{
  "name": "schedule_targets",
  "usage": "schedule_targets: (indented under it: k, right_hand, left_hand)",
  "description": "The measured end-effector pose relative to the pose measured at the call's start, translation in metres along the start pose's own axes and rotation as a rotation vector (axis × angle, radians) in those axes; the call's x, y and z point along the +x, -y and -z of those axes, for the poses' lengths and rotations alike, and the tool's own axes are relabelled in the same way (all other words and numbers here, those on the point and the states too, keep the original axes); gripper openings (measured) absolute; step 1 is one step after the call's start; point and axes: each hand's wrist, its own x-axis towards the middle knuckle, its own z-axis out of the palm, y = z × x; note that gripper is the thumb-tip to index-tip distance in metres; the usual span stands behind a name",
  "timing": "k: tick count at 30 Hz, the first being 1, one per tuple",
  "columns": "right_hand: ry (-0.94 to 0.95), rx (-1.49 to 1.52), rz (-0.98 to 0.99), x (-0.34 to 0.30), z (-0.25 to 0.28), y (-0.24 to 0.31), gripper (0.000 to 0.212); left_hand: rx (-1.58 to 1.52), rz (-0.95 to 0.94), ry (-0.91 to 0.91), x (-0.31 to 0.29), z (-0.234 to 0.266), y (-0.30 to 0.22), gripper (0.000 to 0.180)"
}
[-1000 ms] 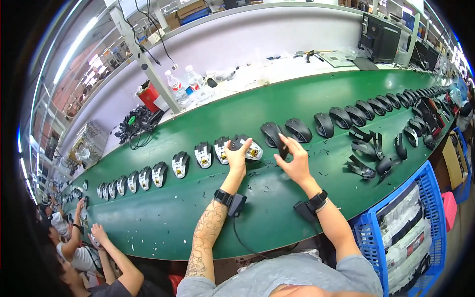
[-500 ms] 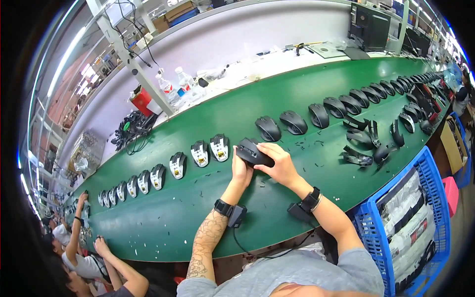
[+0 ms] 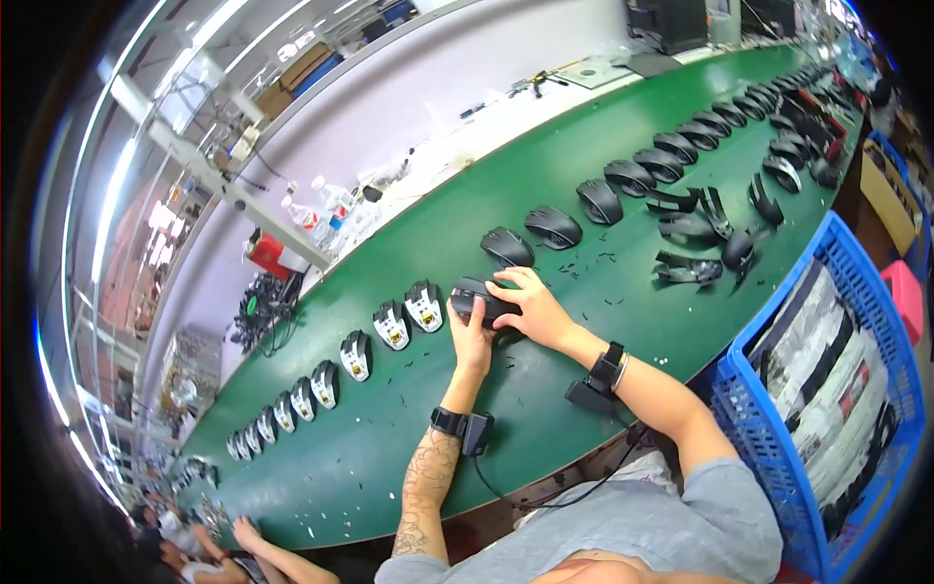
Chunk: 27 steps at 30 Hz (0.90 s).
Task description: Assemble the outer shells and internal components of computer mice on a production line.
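A black computer mouse (image 3: pixel 477 295) is held between both of my hands over the green bench. My left hand (image 3: pixel 470 336) grips it from the near left side, with the thumb up against it. From the right, my right hand (image 3: pixel 530 307) closes its fingers over the mouse's right end. Just left of my hands, an open mouse with a white and yellow inside (image 3: pixel 423 307) heads a row of similar ones running to the far left. Beyond my hands, a covered black mouse (image 3: pixel 507 247) begins another row toward the far right.
Loose black shell pieces (image 3: pixel 689 269) lie on the green bench (image 3: pixel 409 438) to the right. A blue plastic basket (image 3: pixel 769 457) with wrapped goods stands by my right arm. Plastic bottles (image 3: pixel 309 222) and a cable bundle (image 3: pixel 266 310) sit at the back left. Other people's arms (image 3: pixel 268 550) show lower left.
The view has tilted, so the rows appear shifted. The mouse in my hands has turned, and my left thumb now lies against it. Both hands still hold it.
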Motion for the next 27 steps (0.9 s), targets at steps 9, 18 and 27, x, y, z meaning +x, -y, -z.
schedule_targets:
  k: [9,18,27]
  right_hand:
    - [0.049,0.764,-0.69,0.002,-0.015,-0.024,0.037]
    - [0.012,1.154,-0.711,0.002,-0.019,-0.025,0.021]
    - [-0.08,0.706,-0.599,0.006,-0.018,-0.032,0.027]
  left_hand:
    - [-0.075,0.027,0.022,0.009,0.015,-0.01,0.044]
    - [-0.003,-0.053,0.032,0.005,0.001,-0.023,0.045]
    - [-0.226,0.312,-0.236,0.041,0.008,-0.02,0.053]
